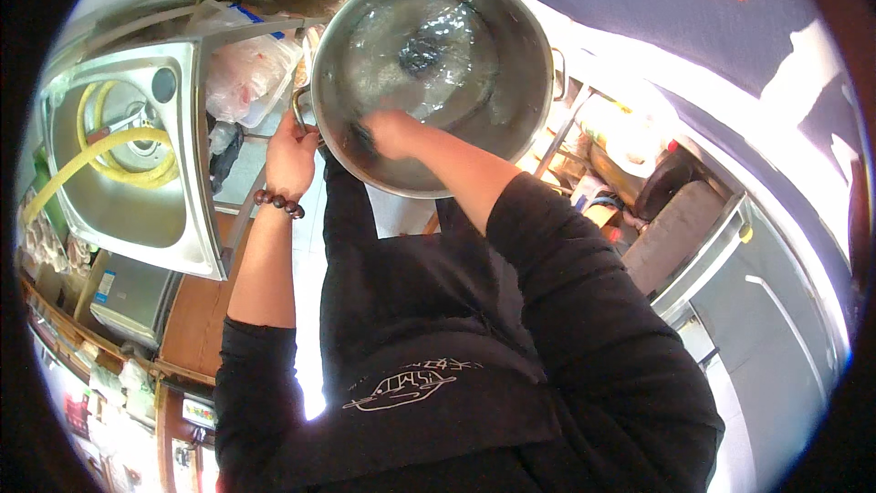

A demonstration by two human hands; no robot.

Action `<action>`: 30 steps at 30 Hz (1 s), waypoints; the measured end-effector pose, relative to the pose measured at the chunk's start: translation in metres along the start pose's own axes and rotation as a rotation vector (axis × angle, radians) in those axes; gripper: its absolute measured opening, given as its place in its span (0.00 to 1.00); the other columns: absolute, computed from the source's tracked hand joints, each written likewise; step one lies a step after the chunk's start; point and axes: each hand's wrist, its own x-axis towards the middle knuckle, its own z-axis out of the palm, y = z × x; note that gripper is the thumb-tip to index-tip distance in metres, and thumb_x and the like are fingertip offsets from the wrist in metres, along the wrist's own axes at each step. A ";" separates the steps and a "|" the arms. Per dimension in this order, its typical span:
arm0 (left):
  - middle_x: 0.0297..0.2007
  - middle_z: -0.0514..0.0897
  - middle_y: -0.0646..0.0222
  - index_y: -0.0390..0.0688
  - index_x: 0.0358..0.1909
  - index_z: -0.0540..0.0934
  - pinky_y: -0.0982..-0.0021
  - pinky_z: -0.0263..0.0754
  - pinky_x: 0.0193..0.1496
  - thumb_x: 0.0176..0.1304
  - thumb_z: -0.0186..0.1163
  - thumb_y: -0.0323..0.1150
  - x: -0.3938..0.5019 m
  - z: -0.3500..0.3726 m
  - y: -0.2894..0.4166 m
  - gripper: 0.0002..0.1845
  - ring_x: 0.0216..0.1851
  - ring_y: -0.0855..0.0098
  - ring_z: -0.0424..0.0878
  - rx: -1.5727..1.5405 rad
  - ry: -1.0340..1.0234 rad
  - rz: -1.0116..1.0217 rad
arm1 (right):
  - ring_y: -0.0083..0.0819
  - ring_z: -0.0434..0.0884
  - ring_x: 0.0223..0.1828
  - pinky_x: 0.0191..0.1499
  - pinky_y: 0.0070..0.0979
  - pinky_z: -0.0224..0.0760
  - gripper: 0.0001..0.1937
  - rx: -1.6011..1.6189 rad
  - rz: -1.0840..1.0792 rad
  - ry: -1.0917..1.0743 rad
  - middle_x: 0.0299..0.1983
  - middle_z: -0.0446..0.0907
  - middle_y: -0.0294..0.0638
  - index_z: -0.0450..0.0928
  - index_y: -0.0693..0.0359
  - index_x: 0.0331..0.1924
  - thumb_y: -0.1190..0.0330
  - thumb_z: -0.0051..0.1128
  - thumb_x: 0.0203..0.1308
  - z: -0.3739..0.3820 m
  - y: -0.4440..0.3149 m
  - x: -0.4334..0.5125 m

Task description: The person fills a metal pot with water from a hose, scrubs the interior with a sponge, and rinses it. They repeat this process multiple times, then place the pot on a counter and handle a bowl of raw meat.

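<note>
A large stainless-steel stockpot (520, 103) stands before me, its mouth turned up toward my view. Light ripples on shallow water (445, 48) over its bottom. My left hand (291, 154) grips the loop handle (298, 109) on the pot's left side; a dark bead bracelet (278, 202) circles that wrist. Reaching inside the pot, my right hand (393, 133) is at the near left wall with its fingers bent. A dark patch lies at its fingertips; I cannot make out whether it is a scrubber or a shadow.
At left is a steel sink (147, 219) with a yellow hose (102, 150) coiled in it. Plastic bags (239, 72) sit between sink and pot. Right of the pot, a metal-framed rack (564, 130) holds bottles and other goods. A dark cloth (657, 14) hangs beyond.
</note>
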 end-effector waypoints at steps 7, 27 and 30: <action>0.32 0.85 0.58 0.37 0.62 0.74 0.63 0.77 0.40 0.65 0.61 0.26 -0.006 -0.002 0.010 0.23 0.34 0.63 0.84 0.215 0.018 -0.053 | 0.47 0.83 0.58 0.58 0.43 0.78 0.15 -0.285 0.536 -0.244 0.56 0.84 0.51 0.86 0.59 0.52 0.72 0.52 0.66 -0.016 0.097 -0.044; 0.35 0.85 0.51 0.38 0.61 0.71 0.53 0.77 0.44 0.64 0.59 0.24 -0.010 0.004 0.021 0.23 0.38 0.48 0.84 0.341 0.022 -0.008 | 0.56 0.82 0.55 0.61 0.40 0.74 0.28 0.577 0.192 0.706 0.51 0.81 0.67 0.75 0.75 0.59 0.75 0.61 0.50 -0.092 -0.082 0.011; 0.34 0.85 0.52 0.38 0.62 0.71 0.56 0.77 0.43 0.64 0.59 0.23 -0.008 0.003 0.005 0.24 0.37 0.50 0.84 0.247 0.021 0.031 | 0.52 0.83 0.54 0.57 0.40 0.76 0.25 0.400 0.304 0.767 0.49 0.83 0.64 0.78 0.73 0.54 0.74 0.65 0.49 -0.113 -0.066 0.022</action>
